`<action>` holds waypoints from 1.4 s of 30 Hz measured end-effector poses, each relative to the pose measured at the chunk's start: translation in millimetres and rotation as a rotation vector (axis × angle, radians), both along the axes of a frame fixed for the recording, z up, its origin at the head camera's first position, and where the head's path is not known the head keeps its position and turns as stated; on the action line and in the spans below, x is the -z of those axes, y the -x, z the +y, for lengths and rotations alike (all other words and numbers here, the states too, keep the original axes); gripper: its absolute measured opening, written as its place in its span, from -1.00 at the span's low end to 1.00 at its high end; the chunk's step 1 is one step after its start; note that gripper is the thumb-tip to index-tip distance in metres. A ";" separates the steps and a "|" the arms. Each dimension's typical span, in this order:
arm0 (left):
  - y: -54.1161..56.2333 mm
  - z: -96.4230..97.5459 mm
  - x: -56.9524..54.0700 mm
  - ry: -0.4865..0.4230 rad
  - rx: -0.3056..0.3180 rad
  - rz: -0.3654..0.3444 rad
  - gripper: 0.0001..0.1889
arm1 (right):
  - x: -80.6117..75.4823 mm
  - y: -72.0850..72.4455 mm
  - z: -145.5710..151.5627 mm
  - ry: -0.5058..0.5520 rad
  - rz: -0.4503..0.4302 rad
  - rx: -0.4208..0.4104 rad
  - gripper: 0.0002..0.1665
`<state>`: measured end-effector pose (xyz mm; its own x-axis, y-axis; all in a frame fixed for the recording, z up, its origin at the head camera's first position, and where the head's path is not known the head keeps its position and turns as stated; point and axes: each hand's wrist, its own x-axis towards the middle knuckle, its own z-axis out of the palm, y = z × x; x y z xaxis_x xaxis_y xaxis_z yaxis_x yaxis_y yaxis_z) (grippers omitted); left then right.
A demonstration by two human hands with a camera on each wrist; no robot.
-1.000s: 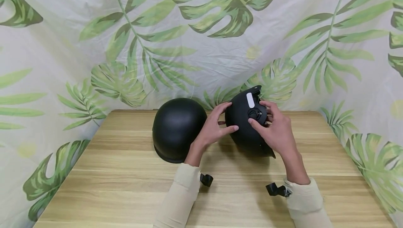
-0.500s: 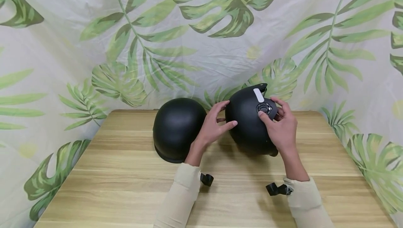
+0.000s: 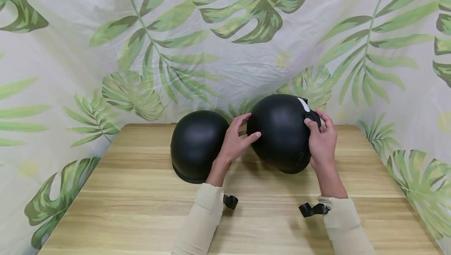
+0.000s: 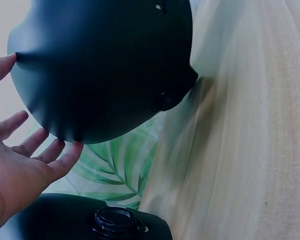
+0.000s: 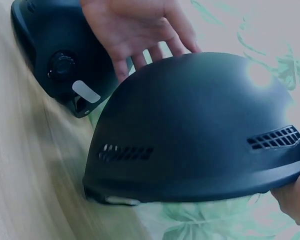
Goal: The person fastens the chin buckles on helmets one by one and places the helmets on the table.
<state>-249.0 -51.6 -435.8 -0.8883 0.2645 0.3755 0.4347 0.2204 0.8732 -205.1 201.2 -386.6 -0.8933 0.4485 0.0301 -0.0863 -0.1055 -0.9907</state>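
Note:
A matte black helmet (image 3: 278, 130) is tilted between both hands, its smooth dome turned toward me and a white sticker on its right side. My left hand (image 3: 236, 139) touches the dome's left with spread fingertips; in the left wrist view the fingers (image 4: 65, 160) are nearly straight. At the other side, my right hand (image 3: 322, 141) pinches the side edge, thumb beside the round knob (image 3: 310, 117) and fingers behind the rim. Vent grilles (image 5: 277, 138) show along the shell in the right wrist view, where only part of the right hand (image 5: 295, 197) appears.
A second black helmet (image 3: 199, 145) sits dome up on the wooden table (image 3: 141, 208), close to the left hand. In the right wrist view it has a knob (image 5: 62, 65) and white sticker (image 5: 86, 92). A leaf-print cloth (image 3: 246, 71) hangs behind the table.
The held helmet has turned so its knob and sticker swung right and more dome faces me. My right hand has moved right with its edge; my left hand has stayed nearly in place.

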 end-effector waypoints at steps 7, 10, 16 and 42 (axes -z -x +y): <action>1.4 -1.0 1.5 -0.007 -0.010 -0.042 -0.22 | 4.9 3.8 9.8 0.092 -0.058 -0.071 -0.44; 1.1 -1.1 1.2 -0.001 -0.003 -0.048 -0.21 | 6.0 3.1 11.7 0.077 -0.050 -0.099 -0.47; 0.8 -1.5 1.6 -0.005 0.001 -0.054 -0.22 | 6.5 0.6 12.5 -0.062 0.001 -0.176 -0.51; -1.5 -1.4 -0.9 0.143 0.029 -0.199 0.16 | -1.2 -9.1 17.1 -0.681 0.139 -0.023 -0.49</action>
<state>-247.5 -53.0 -434.9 -0.9323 0.3290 0.1506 0.2650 0.3373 0.9033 -196.0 218.3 -385.4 -0.8695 0.2705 0.4132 -0.2225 0.5325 -0.8167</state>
